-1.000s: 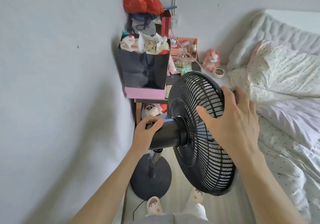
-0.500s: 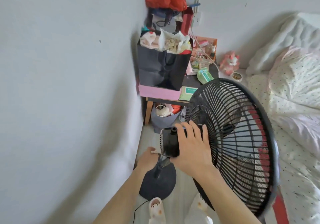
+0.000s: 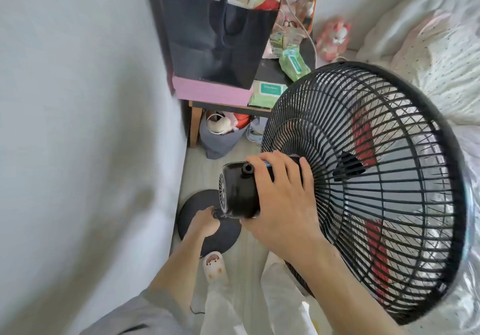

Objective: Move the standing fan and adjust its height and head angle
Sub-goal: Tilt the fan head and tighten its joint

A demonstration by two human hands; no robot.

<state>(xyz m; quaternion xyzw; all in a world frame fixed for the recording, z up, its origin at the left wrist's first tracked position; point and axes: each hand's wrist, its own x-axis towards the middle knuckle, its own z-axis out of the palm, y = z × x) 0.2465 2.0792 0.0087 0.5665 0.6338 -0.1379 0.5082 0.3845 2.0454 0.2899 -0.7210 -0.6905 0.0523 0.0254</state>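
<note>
A black standing fan fills the right half of the view, its round wire cage (image 3: pixel 376 179) tilted upward and red blades showing through. My right hand (image 3: pixel 280 199) is clamped over the black motor housing (image 3: pixel 236 192) behind the cage. Below it my left hand (image 3: pixel 205 220) grips the pole at the knob just under the housing; the pole itself is mostly hidden. The round black base (image 3: pixel 197 205) rests on the pale floor close to the white wall.
A small table (image 3: pixel 223 106) stands ahead with a dark paper bag (image 3: pixel 215 38), a pink box and green wipe packs. A grey bag sits under it. The bed (image 3: pixel 441 57) with dotted bedding runs along the right. My slippered foot (image 3: pixel 214 264) is beside the base.
My right hand left the cage front and took hold of the motor housing. My left hand dropped from the housing to the pole knob. The fan head now faces more upward.
</note>
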